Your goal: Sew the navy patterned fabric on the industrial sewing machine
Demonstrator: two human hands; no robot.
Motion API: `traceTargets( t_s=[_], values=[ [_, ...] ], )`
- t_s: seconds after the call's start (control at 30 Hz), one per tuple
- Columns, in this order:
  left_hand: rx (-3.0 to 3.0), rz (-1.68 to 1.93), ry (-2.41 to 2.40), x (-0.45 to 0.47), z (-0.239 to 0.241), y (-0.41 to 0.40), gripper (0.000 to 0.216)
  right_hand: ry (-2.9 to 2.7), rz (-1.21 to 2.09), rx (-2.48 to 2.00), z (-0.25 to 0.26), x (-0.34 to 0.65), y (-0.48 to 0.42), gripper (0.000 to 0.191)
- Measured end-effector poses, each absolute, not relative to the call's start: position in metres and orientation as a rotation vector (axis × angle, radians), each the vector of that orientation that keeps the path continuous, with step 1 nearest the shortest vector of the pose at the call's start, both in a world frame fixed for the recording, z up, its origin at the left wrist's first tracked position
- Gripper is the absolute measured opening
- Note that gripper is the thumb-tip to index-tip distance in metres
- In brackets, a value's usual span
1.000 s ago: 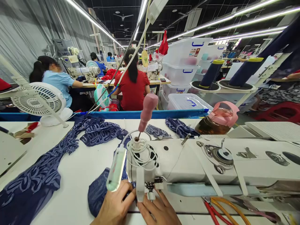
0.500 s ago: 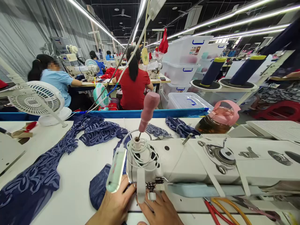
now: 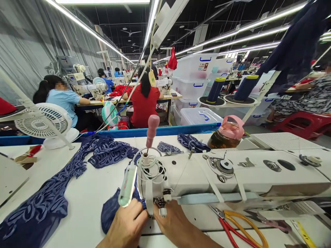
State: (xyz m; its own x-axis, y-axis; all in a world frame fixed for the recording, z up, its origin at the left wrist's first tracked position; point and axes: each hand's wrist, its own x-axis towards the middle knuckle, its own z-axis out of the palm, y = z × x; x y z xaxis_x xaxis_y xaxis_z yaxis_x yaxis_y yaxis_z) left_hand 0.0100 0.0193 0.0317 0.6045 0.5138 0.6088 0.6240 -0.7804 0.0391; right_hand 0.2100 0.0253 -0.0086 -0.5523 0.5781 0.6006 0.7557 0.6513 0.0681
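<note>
Under the needle head of the sewing machine (image 3: 181,179), a small piece of dark blue cloth (image 3: 110,212) lies flat on the white surface (image 3: 85,193), running leftward and toward the viewer from the presser foot (image 3: 158,204). The left hand (image 3: 126,225) rests on the cloth just left of the foot, fingers together and pressed flat, not clamped on anything. The right hand (image 3: 177,225) lies just right of the foot, fingers extended and close together against the machine bed; whether cloth sits beneath them cannot be told. Both hands are about equally near the needle, and the cloth's bulk lies on the left hand's side. Its texture appears sheer. A long strip of patterned blue lace (image 3: 51,196) trails well to the left. Orange-handled scissors (image 3: 243,227) lie to the right, near the bed.
</note>
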Motion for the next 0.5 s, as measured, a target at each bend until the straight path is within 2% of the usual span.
traceTargets(
  t_s=[0.13, 0.33, 0.5],
  values=[
    [-2.331, -0.797, -0.878, 0.012, 0.013, 0.007, 0.027, -2.201, -0.403, -1.055, -0.025, 0.202, 0.030, 0.026],
    [-2.169, -0.242, -1.362, -0.019, -0.014, 0.021, 0.024, -2.134, -0.327, -1.105, -0.032, 0.202, 0.032, 0.007],
    [-2.205, -0.242, -1.539, -0.028, -0.009, 0.036, 0.031, -2.118, -0.285, -1.096, -0.029, 0.201, 0.033, 0.009]
  ],
)
